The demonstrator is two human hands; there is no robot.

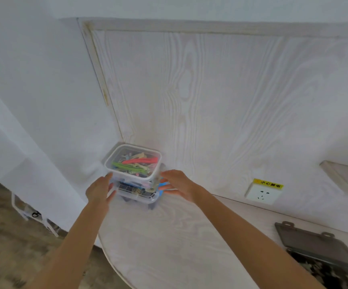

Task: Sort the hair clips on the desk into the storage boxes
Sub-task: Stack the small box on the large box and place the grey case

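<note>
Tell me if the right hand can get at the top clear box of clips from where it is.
Probably yes. The right hand is open beside the lower box, just under the top box; nothing lies between them, so a short lift should reach it.

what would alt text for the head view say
Two hands, left and right, flank a stack of clear boxes of colourful hair clips in the desk corner; a grey case lies at right.

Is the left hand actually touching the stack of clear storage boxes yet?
Cannot tell. In the head view the left hand sits against the stacked boxes on their left side, but motion blur at the fingertips hides any contact or gap.
</note>
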